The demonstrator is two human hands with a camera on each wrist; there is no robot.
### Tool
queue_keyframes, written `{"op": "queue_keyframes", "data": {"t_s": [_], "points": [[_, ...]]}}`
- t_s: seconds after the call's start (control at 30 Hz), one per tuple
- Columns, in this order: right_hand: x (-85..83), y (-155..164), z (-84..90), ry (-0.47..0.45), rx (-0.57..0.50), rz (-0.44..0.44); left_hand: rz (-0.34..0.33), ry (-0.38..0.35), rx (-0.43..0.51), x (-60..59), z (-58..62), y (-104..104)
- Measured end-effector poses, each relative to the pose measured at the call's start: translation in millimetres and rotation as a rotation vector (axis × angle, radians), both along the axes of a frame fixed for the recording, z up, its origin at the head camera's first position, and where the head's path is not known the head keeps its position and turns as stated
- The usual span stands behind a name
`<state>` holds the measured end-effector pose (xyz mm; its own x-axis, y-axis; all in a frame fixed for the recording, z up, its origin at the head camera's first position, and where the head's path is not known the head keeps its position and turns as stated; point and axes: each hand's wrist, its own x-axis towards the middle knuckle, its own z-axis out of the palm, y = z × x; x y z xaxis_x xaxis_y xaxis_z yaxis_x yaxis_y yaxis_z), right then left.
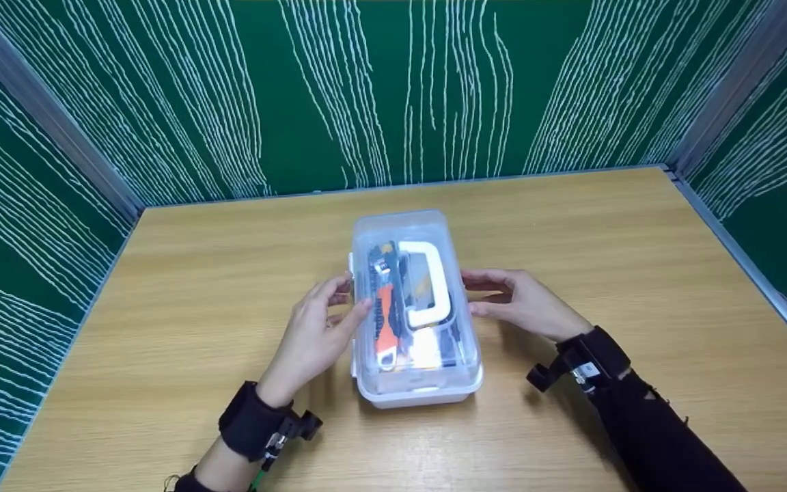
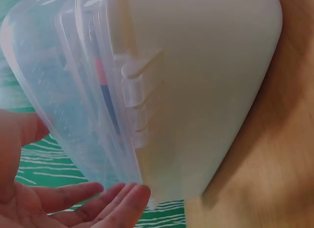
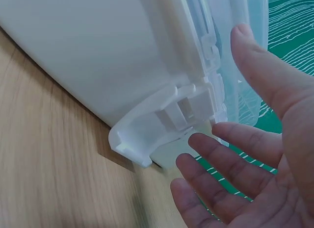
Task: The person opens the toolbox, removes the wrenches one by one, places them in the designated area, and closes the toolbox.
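as seen from the head camera, nearest the viewer are two forearms, each with a black wrist strap carrying a small camera. just beyond them, the person's left hand (image 1: 317, 333) and right hand (image 1: 525, 301) sit on either side of a white plastic storage box with a clear snap-on lid (image 1: 415, 311). the left hand's fingers are relaxed and slightly spread, with its fingertips (image 2: 128, 197) at the box's left long side, near the white hinge-like clip (image 2: 136, 106) there; whether they quite touch it is hard to tell. the right hand is also loose and spread, palm toward the box, its fingers (image 3: 230, 162) just beside the white side latch (image 3: 162, 121) on the right long side. neither hand grips anything.

the box stands in the middle of the light wooden table (image 1: 182, 287), its short end toward the viewer. its lid is on, and both side fastenings look closed. through the lid show a white carry handle (image 1: 427, 281), an orange and black tool (image 1: 384, 314) and other blurred items that cannot be identified.

judging from this, the box has not yet been opened: the hands are only placed at the latches, so unfastening and lifting the lid would all remain.

beyond the table stand dark green walls with wavy white lines (image 1: 393, 96).
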<state>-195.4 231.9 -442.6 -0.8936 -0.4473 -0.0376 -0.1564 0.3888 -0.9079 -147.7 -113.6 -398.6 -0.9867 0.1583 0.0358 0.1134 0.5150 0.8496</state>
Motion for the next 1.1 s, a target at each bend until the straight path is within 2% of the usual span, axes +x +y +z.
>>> {"op": "queue_keyframes", "data": {"t_s": [0.3,0.7,1.1], "points": [[0.2,-2.0,0.4,-0.016,-0.024,0.014,-0.019,-0.038,0.028,1.1,-3.6,-3.4],[0.8,-2.7,1.0,-0.018,-0.025,0.02,-0.03,0.017,0.041,1.1,-6.8,-3.0],[1.2,-2.1,1.0,0.033,-0.067,0.048,-0.031,0.019,0.051,1.1,-8.1,-2.3]]}}
